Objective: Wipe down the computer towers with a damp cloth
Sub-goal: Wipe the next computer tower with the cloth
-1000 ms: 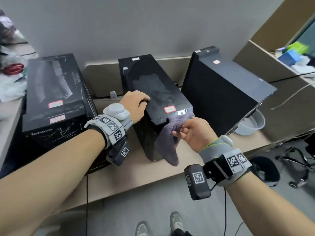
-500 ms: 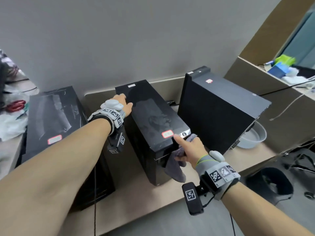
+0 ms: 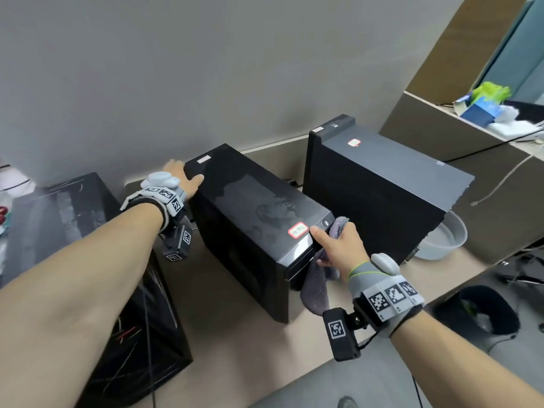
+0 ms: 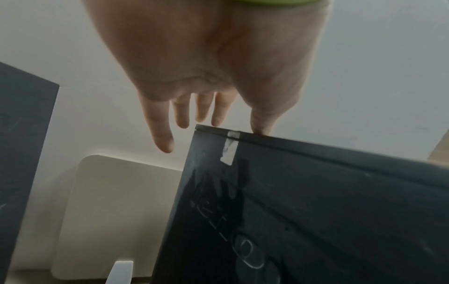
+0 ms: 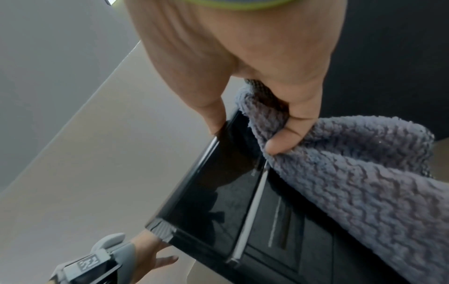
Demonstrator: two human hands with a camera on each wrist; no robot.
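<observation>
- The middle tower (image 3: pixel 259 219) is taken as landmark; its top is seen streaked with damp patches, so that face is judged already wiped, while its front and sides are judged still to be done.
- The grey cloth (image 3: pixel 316 287) is gripped in the curled fingers of the right hand (image 3: pixel 338 248) at the tower's near top corner, the thumb laid on the top edge, and hangs down the front panel.
- The left hand (image 3: pixel 184 178) is laid flat and released against the tower's far top corner, fingers straight.
- The tower left of it (image 3: pixel 73 231) is seen smeared and scratched; the tower right of it (image 3: pixel 379 184) looks dry and is judged untouched.
- All three are carried by a beige table (image 3: pixel 235 313) against a grey wall (image 3: pixel 206 69); a pale basin (image 3: pixel 447 240) sits beyond the right tower.
</observation>
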